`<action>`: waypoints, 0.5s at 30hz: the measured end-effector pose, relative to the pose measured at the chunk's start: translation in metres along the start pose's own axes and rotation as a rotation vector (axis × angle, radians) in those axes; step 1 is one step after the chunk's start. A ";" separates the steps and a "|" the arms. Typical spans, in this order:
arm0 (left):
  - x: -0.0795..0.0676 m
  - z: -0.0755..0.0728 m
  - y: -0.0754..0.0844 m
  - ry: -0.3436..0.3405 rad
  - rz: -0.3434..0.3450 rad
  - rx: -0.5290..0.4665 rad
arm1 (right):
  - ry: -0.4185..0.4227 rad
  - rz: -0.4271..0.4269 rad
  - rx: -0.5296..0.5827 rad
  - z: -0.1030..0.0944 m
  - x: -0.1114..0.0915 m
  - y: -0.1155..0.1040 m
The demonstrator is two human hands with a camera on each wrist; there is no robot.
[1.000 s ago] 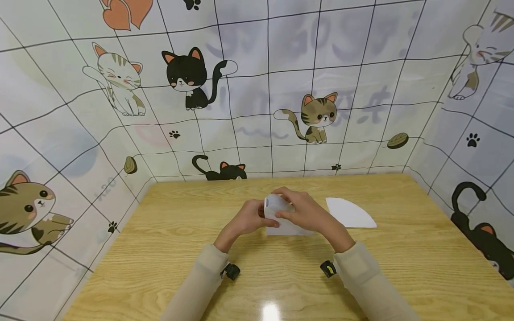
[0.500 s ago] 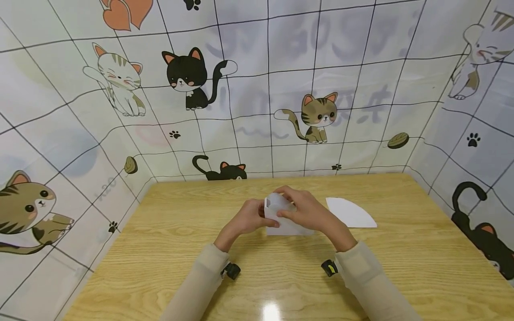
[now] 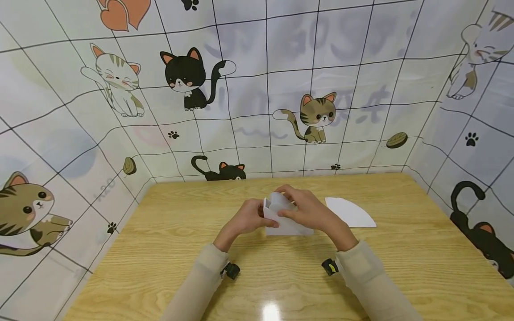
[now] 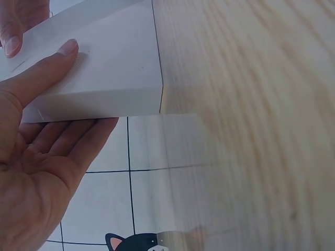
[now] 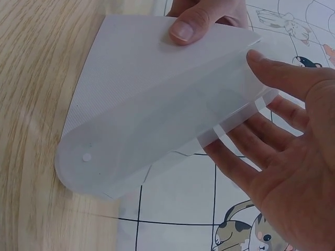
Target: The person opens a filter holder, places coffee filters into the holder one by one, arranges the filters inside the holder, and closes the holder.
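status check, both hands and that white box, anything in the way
Left hand grips white box. Right hand holds translucent strip. White fan-shaped sheet lies off to the right; no obstruction seen.

Transl. piece (image 5: 152,120) slightly farther out

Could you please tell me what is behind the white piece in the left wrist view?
The fingers of the left hand reach behind the white piece, and the printed backdrop shows past its edge. The ends of those fingers, and anything else behind there, are covered.
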State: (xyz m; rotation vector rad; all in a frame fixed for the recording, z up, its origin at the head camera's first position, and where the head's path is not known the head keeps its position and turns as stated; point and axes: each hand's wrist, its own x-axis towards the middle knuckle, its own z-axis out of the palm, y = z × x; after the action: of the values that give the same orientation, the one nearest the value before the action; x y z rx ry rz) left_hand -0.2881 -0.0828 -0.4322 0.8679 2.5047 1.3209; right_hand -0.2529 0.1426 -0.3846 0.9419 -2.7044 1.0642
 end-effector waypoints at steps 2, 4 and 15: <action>0.000 0.000 0.000 -0.003 -0.001 -0.002 | -0.002 0.005 0.004 -0.001 0.000 0.000; 0.000 0.000 0.001 -0.006 -0.001 -0.003 | -0.006 0.014 0.015 -0.002 -0.001 0.000; 0.000 0.000 0.000 -0.009 0.000 -0.008 | -0.026 0.055 0.059 -0.009 -0.003 -0.002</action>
State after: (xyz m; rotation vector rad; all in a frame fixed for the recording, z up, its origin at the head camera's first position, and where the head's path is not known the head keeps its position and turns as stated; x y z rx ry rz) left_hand -0.2883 -0.0825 -0.4319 0.8699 2.4908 1.3237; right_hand -0.2502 0.1483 -0.3777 0.9005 -2.7489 1.1566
